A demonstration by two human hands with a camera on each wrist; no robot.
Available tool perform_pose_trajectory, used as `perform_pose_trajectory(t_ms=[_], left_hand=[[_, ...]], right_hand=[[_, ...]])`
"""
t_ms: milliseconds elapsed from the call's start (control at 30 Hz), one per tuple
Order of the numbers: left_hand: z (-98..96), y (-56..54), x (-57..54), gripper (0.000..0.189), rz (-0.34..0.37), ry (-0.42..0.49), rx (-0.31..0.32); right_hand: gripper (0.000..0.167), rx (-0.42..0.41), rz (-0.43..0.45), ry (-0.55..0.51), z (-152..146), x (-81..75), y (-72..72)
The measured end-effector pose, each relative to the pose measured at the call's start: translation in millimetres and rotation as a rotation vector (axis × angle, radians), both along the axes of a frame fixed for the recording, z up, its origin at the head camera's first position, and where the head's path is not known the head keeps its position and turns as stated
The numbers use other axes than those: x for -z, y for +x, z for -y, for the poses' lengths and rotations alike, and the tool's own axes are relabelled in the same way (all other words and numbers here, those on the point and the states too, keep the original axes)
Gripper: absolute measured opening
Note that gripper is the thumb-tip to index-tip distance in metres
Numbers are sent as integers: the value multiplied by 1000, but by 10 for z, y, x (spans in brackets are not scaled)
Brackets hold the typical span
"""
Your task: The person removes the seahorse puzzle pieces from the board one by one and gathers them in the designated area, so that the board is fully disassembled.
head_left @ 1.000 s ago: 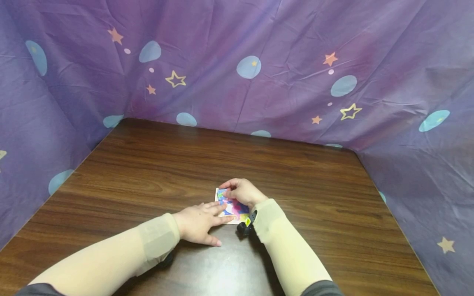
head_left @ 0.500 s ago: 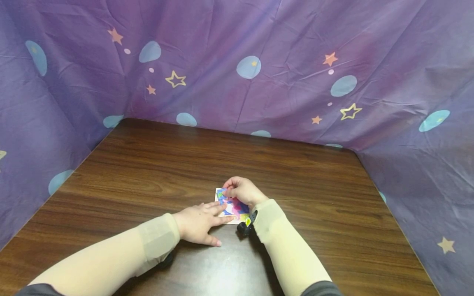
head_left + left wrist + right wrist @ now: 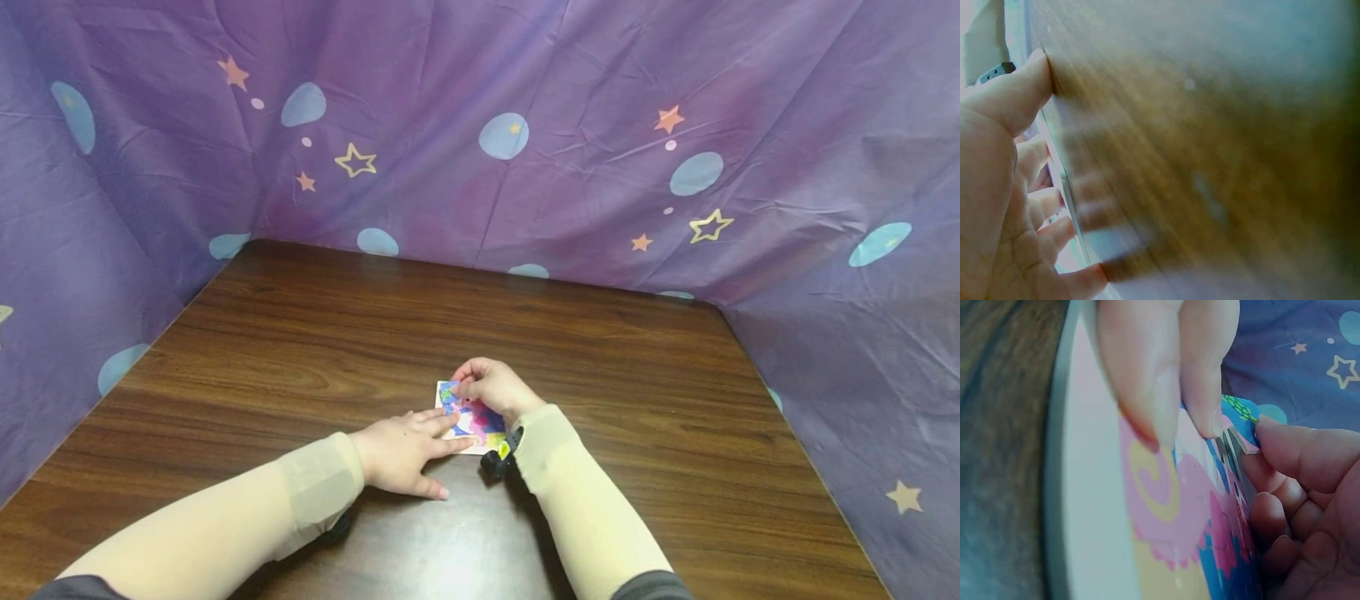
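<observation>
A small jigsaw puzzle [image 3: 468,423] with a white border lies flat on the table, its picture pink, blue, white and yellow. My left hand [image 3: 402,452] rests with spread, straight fingers on its left and near part. In the right wrist view, fingertips [image 3: 1163,419] of that hand press on the puzzle's face beside a yellow swirl. My right hand [image 3: 495,389] is over the far side, where thumb and finger pinch a blue puzzle piece [image 3: 1244,414] with a green pattern. This piece is tilted up from the board. The right hand hides part of the puzzle.
The brown wood-grain table [image 3: 600,358] stretches out around the puzzle. A purple cloth [image 3: 420,108] with stars and blue ovals hangs behind it and along both sides. A black device [image 3: 493,463] on the right wrist sits close to the puzzle's near right corner.
Over the first half second the right hand's fingertips drew slightly right, away from the puzzle's far left corner. Since then they have barely moved. The left hand has stayed in place.
</observation>
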State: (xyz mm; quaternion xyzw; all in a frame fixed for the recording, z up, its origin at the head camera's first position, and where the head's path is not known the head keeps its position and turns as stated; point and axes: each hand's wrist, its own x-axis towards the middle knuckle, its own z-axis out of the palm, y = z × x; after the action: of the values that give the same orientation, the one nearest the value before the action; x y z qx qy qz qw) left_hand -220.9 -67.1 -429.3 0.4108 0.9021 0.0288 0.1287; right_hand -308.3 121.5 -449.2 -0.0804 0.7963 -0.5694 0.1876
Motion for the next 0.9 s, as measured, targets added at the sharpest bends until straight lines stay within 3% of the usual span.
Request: perform_pose_trajectory(t_ms=[267, 567, 900], left_hand=[[-5, 4, -18, 72, -12, -6, 3], [-9, 11, -25, 73, -16, -11, -2], [-4, 18, -25, 73, -16, 2, -9]], right_hand=[[12, 41, -8, -65, -43, 27, -47], [7, 85, 102, -249, -244, 6, -158], [6, 157, 82, -176, -664, -29, -262]])
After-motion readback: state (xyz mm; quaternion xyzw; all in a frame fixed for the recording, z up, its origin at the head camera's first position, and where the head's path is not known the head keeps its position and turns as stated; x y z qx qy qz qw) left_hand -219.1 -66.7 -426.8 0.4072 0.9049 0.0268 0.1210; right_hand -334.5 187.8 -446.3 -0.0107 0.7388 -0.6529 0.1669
